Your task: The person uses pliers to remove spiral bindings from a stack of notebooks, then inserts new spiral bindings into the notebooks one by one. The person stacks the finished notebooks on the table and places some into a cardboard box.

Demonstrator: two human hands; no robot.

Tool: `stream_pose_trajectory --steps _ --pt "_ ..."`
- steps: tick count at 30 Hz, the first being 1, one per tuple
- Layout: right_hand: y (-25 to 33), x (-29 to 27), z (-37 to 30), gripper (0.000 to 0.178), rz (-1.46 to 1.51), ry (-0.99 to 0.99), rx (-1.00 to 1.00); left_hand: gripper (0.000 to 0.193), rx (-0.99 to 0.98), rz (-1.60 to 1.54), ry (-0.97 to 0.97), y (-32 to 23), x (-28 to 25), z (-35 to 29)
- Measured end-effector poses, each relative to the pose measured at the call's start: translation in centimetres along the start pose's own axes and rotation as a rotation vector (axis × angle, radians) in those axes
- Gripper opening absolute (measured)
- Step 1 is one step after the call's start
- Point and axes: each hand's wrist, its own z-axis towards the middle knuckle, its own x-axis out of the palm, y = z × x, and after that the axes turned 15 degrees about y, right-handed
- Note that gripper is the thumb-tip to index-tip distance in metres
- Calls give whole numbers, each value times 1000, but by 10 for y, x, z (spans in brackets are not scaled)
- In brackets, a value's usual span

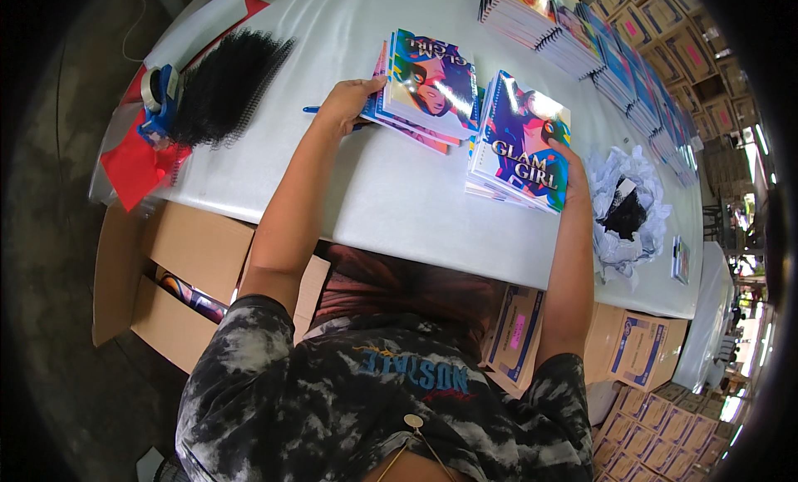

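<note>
Two stacks of colourful notebooks with a cartoon figure on their covers lie side by side on the white table. My left hand (353, 103) grips the left edge of the left notebook stack (428, 87), thumb on top and fingers hidden beneath. That stack's top cover faces away from me, and its lower notebooks are fanned out. On the right notebook stack (519, 141), whose cover reads upright from my side, my right hand (572, 170) grips the right edge with its thumb over the cover. A blue pen (311, 109) pokes out beside my left wrist.
A pile of black spiral binding coils (233, 87) and a blue tape dispenser (160, 108) lie at left. Long rows of notebooks (573, 37) stand at the back right. A crumpled white plastic bag (605, 245) holds black coils. An open carton (195, 249) sits below the table's edge.
</note>
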Motion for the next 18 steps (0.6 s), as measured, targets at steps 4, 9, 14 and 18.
stream_pose_trajectory --steps 4,9,14,18 --pt "-3 -1 0 37 11 -1 -20 31 15 35 -5 3 -4 1" --pt "-1 -3 -2 37 17 11 -27 26 23 98 44 7 -8 7" --pt "1 -11 1 40 -5 44 3 25 106 257 -22 -5 -3 -7" --pt "-1 -12 1 40 -2 60 -3 29 281 673 -176 -36 -12 -54"
